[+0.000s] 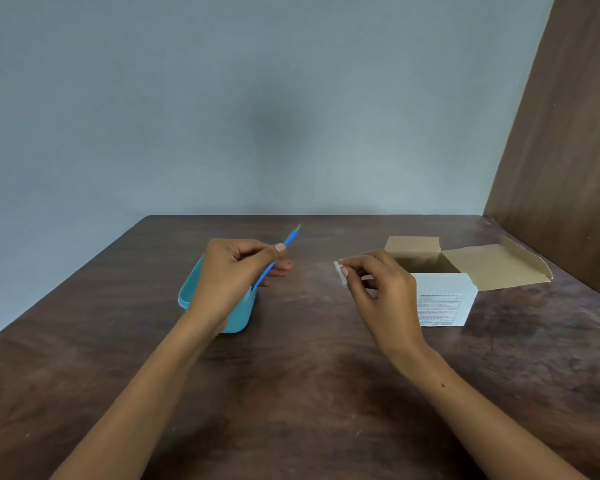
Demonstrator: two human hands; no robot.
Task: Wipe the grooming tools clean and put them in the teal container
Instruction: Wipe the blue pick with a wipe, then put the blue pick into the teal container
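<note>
Left hand (234, 271) hides most of teal container (238, 315) (contents unseen); tool tip (298, 227) blurred.

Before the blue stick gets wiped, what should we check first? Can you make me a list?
1. Left hand grips the blue tool: ok.
2. Right hand pinches the white wipe: ok.
3. Wipe touching tool: not ok, they are apart.
4. Teal container open on top: ok.
5. Room inside the container: cannot tell, the hand hides it.
6. More tools in the open cardboard box: cannot tell.
</note>
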